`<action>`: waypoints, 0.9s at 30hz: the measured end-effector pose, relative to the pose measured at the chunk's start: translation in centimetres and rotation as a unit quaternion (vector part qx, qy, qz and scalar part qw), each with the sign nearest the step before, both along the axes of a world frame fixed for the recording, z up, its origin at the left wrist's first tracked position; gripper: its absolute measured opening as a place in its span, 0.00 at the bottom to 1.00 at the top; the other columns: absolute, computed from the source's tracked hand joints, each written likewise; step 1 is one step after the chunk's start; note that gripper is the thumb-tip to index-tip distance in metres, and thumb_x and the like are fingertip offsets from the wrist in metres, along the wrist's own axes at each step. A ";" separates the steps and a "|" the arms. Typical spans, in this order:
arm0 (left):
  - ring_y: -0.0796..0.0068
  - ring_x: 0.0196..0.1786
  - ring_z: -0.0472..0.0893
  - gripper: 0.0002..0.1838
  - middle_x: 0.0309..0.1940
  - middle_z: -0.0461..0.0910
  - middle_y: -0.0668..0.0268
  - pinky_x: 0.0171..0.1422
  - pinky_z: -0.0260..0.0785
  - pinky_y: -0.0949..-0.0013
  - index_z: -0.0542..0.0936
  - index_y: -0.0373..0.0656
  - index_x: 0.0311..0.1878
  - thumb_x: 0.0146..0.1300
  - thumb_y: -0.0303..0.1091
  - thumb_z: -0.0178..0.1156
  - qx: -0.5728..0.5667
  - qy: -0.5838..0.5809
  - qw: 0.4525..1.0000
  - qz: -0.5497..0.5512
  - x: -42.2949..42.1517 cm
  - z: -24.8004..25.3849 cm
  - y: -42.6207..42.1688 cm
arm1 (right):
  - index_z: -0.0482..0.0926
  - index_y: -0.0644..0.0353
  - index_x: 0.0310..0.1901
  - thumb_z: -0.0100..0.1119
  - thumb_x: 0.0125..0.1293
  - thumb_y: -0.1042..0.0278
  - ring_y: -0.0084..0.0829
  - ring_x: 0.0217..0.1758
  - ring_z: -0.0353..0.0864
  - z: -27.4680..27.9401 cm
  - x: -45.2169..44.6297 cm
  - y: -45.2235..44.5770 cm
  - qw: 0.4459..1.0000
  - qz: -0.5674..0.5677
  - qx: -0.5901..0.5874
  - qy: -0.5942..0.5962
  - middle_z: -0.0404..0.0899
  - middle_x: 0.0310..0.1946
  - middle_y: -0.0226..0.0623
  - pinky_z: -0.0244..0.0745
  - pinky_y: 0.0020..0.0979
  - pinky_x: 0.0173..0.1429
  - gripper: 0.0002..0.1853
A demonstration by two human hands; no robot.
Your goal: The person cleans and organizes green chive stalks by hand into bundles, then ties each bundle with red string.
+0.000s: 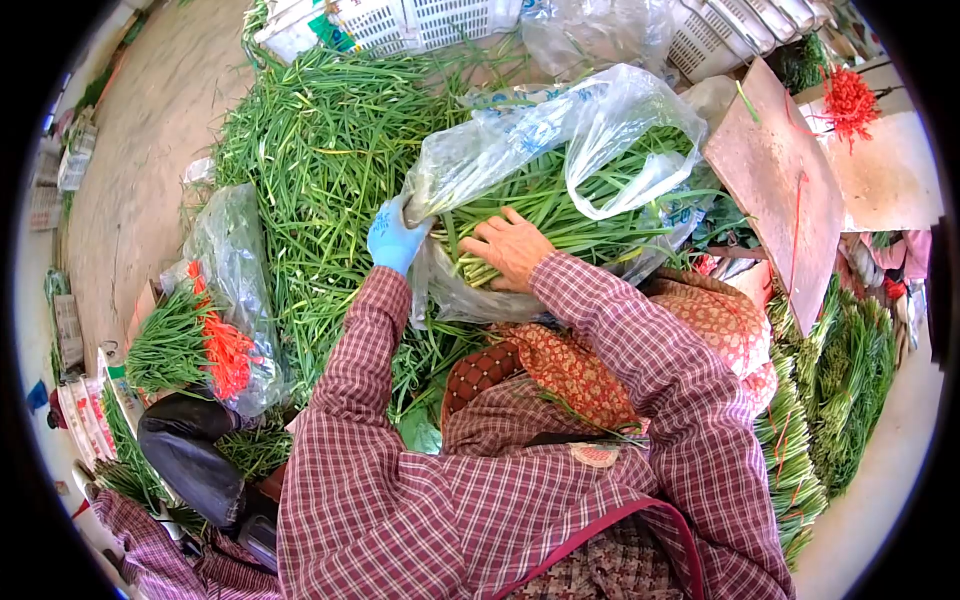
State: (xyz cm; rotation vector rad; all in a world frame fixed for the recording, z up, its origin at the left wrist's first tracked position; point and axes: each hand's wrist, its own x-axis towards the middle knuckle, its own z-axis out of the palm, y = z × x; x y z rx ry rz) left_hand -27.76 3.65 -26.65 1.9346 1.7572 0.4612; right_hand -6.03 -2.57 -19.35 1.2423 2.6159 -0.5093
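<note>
My left hand (397, 235), in a light blue glove, grips the gathered edge of a clear plastic bag (500, 150) with blue print. The bag lies on its side with its handle loop spread at the right. Inside it, and showing at its mouth, are long chive-like greens (540, 205). My bare right hand (510, 248) lies palm down over their pale stem ends, fingers curved around them. Its thumb is mostly hidden. Beyond my left hand spreads a large loose pile of the same greens (320, 150).
White plastic crates (430, 22) stand at the back. At the left are a small green bunch (170, 340), red ties (228, 350) and another clear bag (232, 240). A tilted board (775, 180) stands at right, above bundled greens (840, 390). Someone's dark-clad leg (190, 450) is at lower left.
</note>
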 end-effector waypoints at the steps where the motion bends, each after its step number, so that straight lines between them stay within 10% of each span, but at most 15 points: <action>1: 0.58 0.53 0.79 0.36 0.50 0.79 0.56 0.59 0.70 0.62 0.75 0.39 0.59 0.49 0.48 0.72 -0.004 0.018 1.000 0.005 0.1 0.0 0.3 | 0.66 0.46 0.60 0.74 0.48 0.55 0.38 0.60 0.70 -0.3 0.1 -0.3 0.999 0.003 0.030 0.024 0.74 0.49 0.37 0.60 0.46 0.68 0.38; 9: 0.58 0.50 0.81 0.24 0.46 0.83 0.57 0.54 0.72 0.61 0.79 0.45 0.52 0.52 0.43 0.65 -0.035 0.025 0.997 0.061 -0.2 -2.9 3.9 | 0.81 0.49 0.42 0.62 0.56 0.66 0.36 0.57 0.67 0.6 -0.3 -2.8 0.996 -0.065 0.058 0.025 0.72 0.48 0.36 0.60 0.43 0.65 0.11; 15: 0.58 0.57 0.78 0.32 0.55 0.79 0.54 0.65 0.69 0.60 0.75 0.38 0.59 0.52 0.43 0.69 -0.157 -0.070 0.984 -0.037 -2.8 5.0 0.8 | 0.77 0.45 0.53 0.58 0.63 0.65 0.38 0.66 0.64 -0.4 0.5 -3.2 0.998 -0.005 0.069 -0.015 0.74 0.55 0.32 0.49 0.49 0.75 0.16; 20: 0.65 0.57 0.78 0.26 0.53 0.80 0.58 0.66 0.69 0.59 0.76 0.41 0.58 0.58 0.41 0.66 0.095 -0.132 0.984 -0.072 -2.7 9.3 -4.7 | 0.73 0.47 0.57 0.70 0.53 0.57 0.40 0.60 0.72 1.4 0.9 -2.0 0.998 0.035 -0.019 -0.051 0.79 0.51 0.32 0.58 0.49 0.71 0.29; 27: 0.73 0.51 0.80 0.20 0.52 0.80 0.60 0.56 0.73 0.69 0.75 0.39 0.61 0.66 0.32 0.60 -0.088 -0.323 0.934 -0.125 4.7 8.1 -8.2 | 0.73 0.44 0.50 0.76 0.43 0.54 0.36 0.55 0.73 3.5 6.7 -4.7 0.988 0.070 0.083 0.107 0.77 0.44 0.28 0.56 0.54 0.72 0.31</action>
